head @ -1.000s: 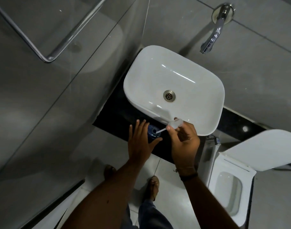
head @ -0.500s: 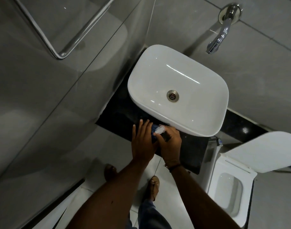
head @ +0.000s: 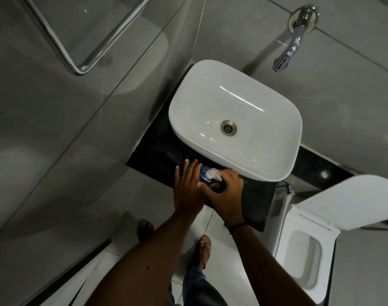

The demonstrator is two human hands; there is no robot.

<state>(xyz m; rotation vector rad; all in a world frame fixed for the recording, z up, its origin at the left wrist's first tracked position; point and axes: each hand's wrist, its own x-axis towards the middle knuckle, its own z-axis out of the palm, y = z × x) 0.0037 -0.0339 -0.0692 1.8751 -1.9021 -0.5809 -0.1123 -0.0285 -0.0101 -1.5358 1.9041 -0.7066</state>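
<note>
Both hands meet on a blue bottle (head: 202, 173) that stands on the black table (head: 157, 155), right at its near edge. The left hand (head: 188, 188) holds the bottle from the left: its fingers lie fairly straight along the far side and the thumb crosses the near side. The right hand (head: 228, 193) comes in from the right with its fingers curled tight around the bottle's top, just under the white pump (head: 212, 174), whose head pokes out between the two hands. How full the bottle is cannot be told.

Just beyond the hands, touching distance from the pump, sits a white basin (head: 210, 151) on the same table, its rim overhanging toward the fingers. A metal drain (head: 228, 127) lies in its floor. Well beyond, up the grey wall, a chrome tap (head: 292, 47) reaches out over the basin's far side.

To the right of the right hand stands a white toilet (head: 285, 246) with its lid (head: 354, 202) raised, the bowl open. Left of the left hand rises a glass panel (head: 56, 129) carrying a chrome rail (head: 89, 51). Below the forearms, two sandals (head: 203, 248) stand on the pale floor (head: 131, 217). A dark band (head: 235, 225) circles the right wrist.
</note>
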